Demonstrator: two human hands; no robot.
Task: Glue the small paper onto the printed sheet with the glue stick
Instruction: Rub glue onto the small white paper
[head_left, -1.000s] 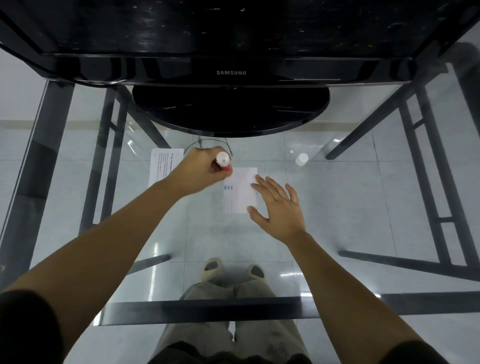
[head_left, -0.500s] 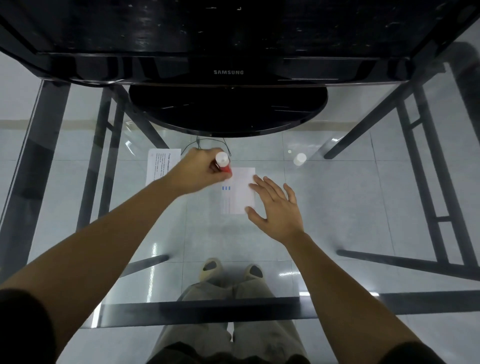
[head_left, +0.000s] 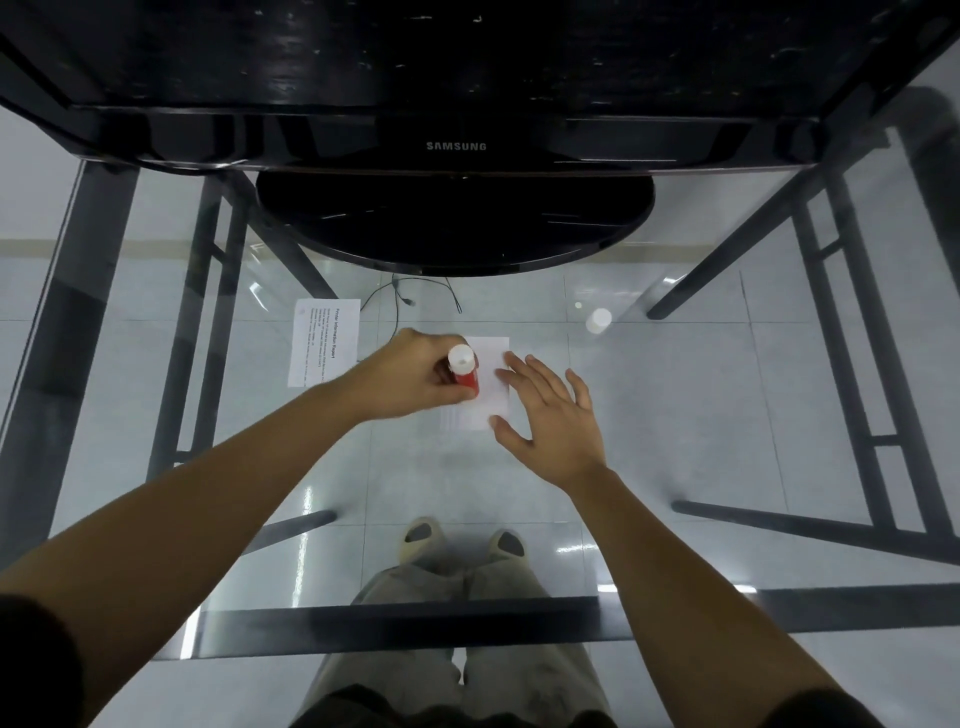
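Note:
A small white paper (head_left: 488, 384) lies on the glass table in front of me. My left hand (head_left: 410, 379) grips a red glue stick (head_left: 464, 371) with a white end up, its lower end down on the small paper's left part. My right hand (head_left: 550, 421) rests on the paper's right side with straight, spread fingers. A printed sheet (head_left: 322, 343) with black text lies flat to the left, partly hidden by my left hand.
A white cap (head_left: 599, 319) stands on the glass table (head_left: 675, 415) to the right. A black Samsung monitor (head_left: 457, 104) on a round stand (head_left: 452, 228) fills the far side. The table's near edge bar (head_left: 415, 616) runs above my legs.
My left hand has drawn the glue stick toward me along the small paper. My right hand has stayed on the paper's right side.

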